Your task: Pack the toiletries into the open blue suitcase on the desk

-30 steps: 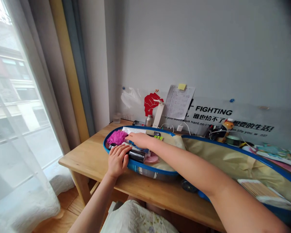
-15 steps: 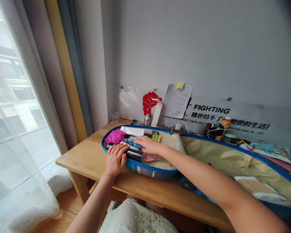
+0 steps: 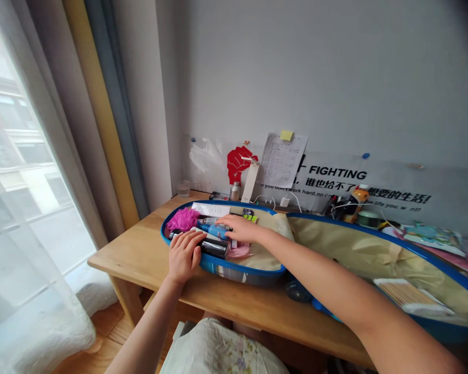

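Note:
An opened blue oval case (image 3: pixel 237 271) lies on the desk, its left half packed with toiletries. My left hand (image 3: pixel 184 254) rests over the near left rim, fingers stretched across one end of a black cylindrical bottle (image 3: pixel 215 247). My right hand (image 3: pixel 239 228) reaches in from the right, its fingers closed round the end of a blue bottle (image 3: pixel 217 231); part of the grip is hidden. About them are a pink mesh bath puff (image 3: pixel 183 219), a folded white paper (image 3: pixel 211 209), a pink item (image 3: pixel 239 252) and a black-and-green package (image 3: pixel 249 215).
The case's beige-lined right half (image 3: pixel 335 236) holds a pack of cotton swabs (image 3: pixel 411 295). Behind stand a clear cup (image 3: pixel 183 188), a silver bottle (image 3: pixel 234 191), a white upright lamp (image 3: pixel 250 182) and an orange-topped bottle (image 3: pixel 359 196). The wooden desk's front edge (image 3: pixel 140 280) is nearby.
The blue bottle shows more and has shifted slightly under my right hand, whose fingers have moved a little. My left hand stays at the rim. The view has shifted slightly.

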Demonstrator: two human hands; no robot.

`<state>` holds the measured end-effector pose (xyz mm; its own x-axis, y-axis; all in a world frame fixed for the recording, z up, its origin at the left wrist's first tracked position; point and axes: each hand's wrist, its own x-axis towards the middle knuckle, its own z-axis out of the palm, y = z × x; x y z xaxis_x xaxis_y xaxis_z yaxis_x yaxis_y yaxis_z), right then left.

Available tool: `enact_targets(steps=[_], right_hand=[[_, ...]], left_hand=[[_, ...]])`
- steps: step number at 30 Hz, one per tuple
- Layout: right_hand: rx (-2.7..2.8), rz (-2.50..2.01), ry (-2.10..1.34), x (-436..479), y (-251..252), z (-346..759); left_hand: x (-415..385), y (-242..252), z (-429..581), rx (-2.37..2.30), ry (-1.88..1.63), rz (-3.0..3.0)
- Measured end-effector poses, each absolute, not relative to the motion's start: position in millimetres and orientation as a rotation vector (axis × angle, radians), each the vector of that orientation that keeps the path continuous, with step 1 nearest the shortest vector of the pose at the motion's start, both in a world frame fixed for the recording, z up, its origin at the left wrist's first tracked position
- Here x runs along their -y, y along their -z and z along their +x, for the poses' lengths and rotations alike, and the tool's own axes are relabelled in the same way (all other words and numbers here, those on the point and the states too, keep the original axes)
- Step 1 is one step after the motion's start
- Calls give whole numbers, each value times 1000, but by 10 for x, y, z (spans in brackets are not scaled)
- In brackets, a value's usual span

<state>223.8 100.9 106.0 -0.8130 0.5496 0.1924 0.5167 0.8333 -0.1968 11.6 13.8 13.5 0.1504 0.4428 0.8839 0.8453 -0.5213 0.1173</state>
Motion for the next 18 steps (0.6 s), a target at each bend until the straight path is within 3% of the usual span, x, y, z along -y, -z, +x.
enact_targets(steps=[7, 13, 18], right_hand=[[2613, -1010, -111, -946, -1421, 2722], [2316, -1464, 84, -942, -1712, 3885], [2229, -1903, -142, -825, -1509, 4961]], left_hand=[[-128, -143, 119, 1186, 1352, -2017], [-149, -115, 99, 1167, 1345, -2028], [-147, -123, 104, 1173, 1341, -2017]])
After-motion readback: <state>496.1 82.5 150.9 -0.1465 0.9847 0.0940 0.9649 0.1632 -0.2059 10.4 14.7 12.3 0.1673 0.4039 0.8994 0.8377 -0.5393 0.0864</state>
